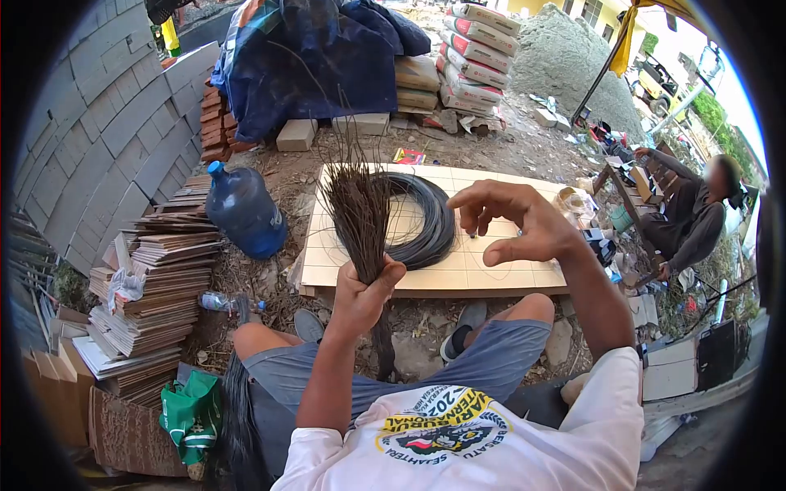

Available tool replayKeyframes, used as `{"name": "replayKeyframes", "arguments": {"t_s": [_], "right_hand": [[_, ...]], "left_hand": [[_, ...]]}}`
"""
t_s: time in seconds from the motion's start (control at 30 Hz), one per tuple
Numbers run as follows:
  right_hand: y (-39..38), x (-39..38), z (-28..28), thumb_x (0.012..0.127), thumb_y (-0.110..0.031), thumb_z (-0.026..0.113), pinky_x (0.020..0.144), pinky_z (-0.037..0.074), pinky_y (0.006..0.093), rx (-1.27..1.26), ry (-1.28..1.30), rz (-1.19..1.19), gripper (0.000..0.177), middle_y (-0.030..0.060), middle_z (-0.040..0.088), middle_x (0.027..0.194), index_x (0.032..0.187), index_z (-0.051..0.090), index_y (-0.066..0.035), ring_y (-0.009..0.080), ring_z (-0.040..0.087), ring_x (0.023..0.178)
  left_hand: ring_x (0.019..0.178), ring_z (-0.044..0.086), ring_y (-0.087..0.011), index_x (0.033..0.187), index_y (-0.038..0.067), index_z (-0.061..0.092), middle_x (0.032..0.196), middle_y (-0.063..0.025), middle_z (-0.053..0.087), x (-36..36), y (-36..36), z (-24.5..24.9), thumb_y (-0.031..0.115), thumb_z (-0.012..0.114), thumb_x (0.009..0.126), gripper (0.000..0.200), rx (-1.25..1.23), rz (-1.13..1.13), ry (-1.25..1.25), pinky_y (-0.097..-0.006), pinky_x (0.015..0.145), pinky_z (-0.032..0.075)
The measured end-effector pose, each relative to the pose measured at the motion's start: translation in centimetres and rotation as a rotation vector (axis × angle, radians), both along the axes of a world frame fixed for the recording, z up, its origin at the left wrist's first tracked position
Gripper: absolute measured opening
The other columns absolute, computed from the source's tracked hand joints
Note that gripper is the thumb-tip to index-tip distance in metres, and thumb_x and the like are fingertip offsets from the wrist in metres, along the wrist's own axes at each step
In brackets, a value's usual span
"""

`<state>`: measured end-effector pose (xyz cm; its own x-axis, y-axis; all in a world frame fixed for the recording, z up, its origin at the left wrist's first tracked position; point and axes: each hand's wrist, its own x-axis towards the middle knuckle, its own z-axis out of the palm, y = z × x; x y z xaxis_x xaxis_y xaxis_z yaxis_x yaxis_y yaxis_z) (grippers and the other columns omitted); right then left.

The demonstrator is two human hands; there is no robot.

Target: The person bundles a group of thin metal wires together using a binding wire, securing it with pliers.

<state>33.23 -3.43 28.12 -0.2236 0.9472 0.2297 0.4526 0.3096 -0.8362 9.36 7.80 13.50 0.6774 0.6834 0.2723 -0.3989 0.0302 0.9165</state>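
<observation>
My left hand (pixel 366 296) is closed around a thick bundle of thin dark wires (pixel 358 214), held upright. The wire ends fan out above my fist, and the lower part hangs down between my knees. Raised over the right part of a low tiled table (pixel 499 277), my right hand (pixel 524 222) has its fingers curved and the thumb apart, with nothing visible in them. A coil of dark wire (pixel 440 236) lies on the table behind the bundle, which partly hides it. More long dark wire strands (pixel 237 401) lie beside my leg on the left.
On the left are a blue water jug (pixel 246 214), stacked tiles (pixel 155 303) and a green bag (pixel 192 416). A blue tarp (pixel 315 78) and stacked cement bags (pixel 477 61) stand behind the table. Another person (pixel 692 217) sits at the right.
</observation>
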Motion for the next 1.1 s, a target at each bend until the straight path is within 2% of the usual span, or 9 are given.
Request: {"name": "replayKeyframes", "arguments": {"t_s": [0.07, 0.17, 0.27, 0.3, 0.43, 0.53, 0.73, 0.87, 1.1], "right_hand": [[0.0, 0.2, -5.1, 0.076, -0.031, 0.085, 0.082, 0.05, 0.0304, 0.028, 0.231, -0.018, 0.06, 0.0026, 0.062, 0.1, 0.127, 0.062, -0.006, 0.0129, 0.06, 0.094], [0.2, -2.8, -8.7, 0.083, -0.016, 0.079, 0.08, 0.052, 0.028, 0.157, 0.337, -0.097, 0.041, 0.0049, 0.063, 0.101, 0.121, 0.066, -0.005, 0.0133, 0.061, 0.091], [1.1, -4.2, -9.1, 0.084, -0.009, 0.076, 0.078, 0.052, 0.0273, 0.321, 0.391, -0.101, 0.031, 0.0058, 0.064, 0.1, 0.114, 0.069, -0.005, 0.0137, 0.062, 0.089], [1.4, -4.3, -8.7, 0.084, -0.007, 0.075, 0.077, 0.051, 0.0281, 0.362, 0.358, -0.095, 0.02, 0.0058, 0.065, 0.097, 0.104, 0.071, -0.003, 0.0135, 0.062, 0.088], [2.2, -4.5, -7.3, 0.086, -0.01, 0.074, 0.075, 0.048, 0.0284, 0.358, 0.274, -0.108, 0.011, 0.0049, 0.065, 0.091, 0.093, 0.07, -0.002, 0.013, 0.06, 0.084], [3.3, -4.7, -7.8, 0.09, -0.006, 0.07, 0.074, 0.047, 0.0255, 0.362, 0.372, -0.061, 0.009, 0.0078, 0.062, 0.095, 0.095, 0.067, 0.0, 0.0114, 0.057, 0.084], [5.0, -5.7, -8.3, 0.09, -0.009, 0.071, 0.075, 0.045, 0.0278, 0.37, 0.493, -0.019, 0.011, 0.0041, 0.059, 0.09, 0.09, 0.063, -0.001, 0.012, 0.054, 0.085], [4.5, -6.1, -8.1, 0.091, -0.008, 0.069, 0.077, 0.047, 0.0274, 0.407, 0.426, -0.076, 0.01, 0.0045, 0.059, 0.091, 0.092, 0.063, 0.0, 0.0109, 0.056, 0.087], [2.9, -6.6, -9.4, 0.094, -0.013, 0.066, 0.079, 0.055, 0.0263, 0.289, 0.611, -0.237, 0.015, 0.0069, 0.066, 0.094, 0.097, 0.065, 0.001, 0.0124, 0.066, 0.089]], "left_hand": [[0.054, 0.05, -0.0075, 0.091, 0.005, 0.058, 0.067, -0.0007, 0.056, 0.0, 0.0, -0.4, 0.01, 0.07, 0.091, 0.013, -0.022, 0.0, 0.006, -0.024, 0.049, 0.039], [0.054, 0.05, -0.0075, 0.091, 0.005, 0.058, 0.07, -0.0009, 0.058, 0.0, 0.0, -0.2, 0.011, 0.07, 0.092, 0.013, -0.02, 0.003, 0.023, -0.0234, 0.049, 0.039], [0.055, 0.049, -0.0074, 0.091, 0.004, 0.058, 0.07, -0.0006, 0.057, -0.1, -0.3, 0.1, 0.012, 0.07, 0.092, 0.014, -0.023, 0.025, 0.056, -0.0234, 0.049, 0.038], [0.055, 0.049, -0.0074, 0.091, 0.004, 0.058, 0.07, -0.0006, 0.057, -0.2, -0.3, 0.0, 0.012, 0.07, 0.092, 0.014, -0.018, 0.032, 0.059, -0.0234, 0.049, 0.038], [0.055, 0.048, -0.0073, 0.088, 0.004, 0.059, 0.069, 0.0, 0.055, -0.1, -0.6, 0.0, 0.013, 0.07, 0.092, 0.015, 0.003, 0.03, 0.038, -0.0235, 0.049, 0.037], [0.055, 0.047, -0.0071, 0.087, 0.004, 0.059, 0.068, 0.0002, 0.054, 0.3, -1.3, 0.2, 0.012, 0.068, 0.093, 0.014, 0.01, 0.041, 0.043, -0.0236, 0.049, 0.036], [0.054, 0.044, -0.0064, 0.092, 0.002, 0.057, 0.067, 0.0008, 0.05, 1.1, -2.5, -0.6, 0.008, 0.064, 0.094, 0.009, 0.078, -0.084, 0.053, -0.024, 0.048, 0.033], [0.053, 0.045, -0.0069, 0.092, 0.002, 0.057, 0.069, -0.0002, 0.052, 1.3, -3.1, -0.3, 0.004, 0.062, 0.093, 0.006, -0.02, -0.012, -0.019, -0.024, 0.047, 0.033], [0.052, 0.05, -0.008, 0.093, 0.001, 0.058, 0.07, -0.0045, 0.059, 0.7, -3.1, -0.2, 0.006, 0.062, 0.094, 0.006, -0.008, 0.152, -0.051, -0.0227, 0.048, 0.039]]}}
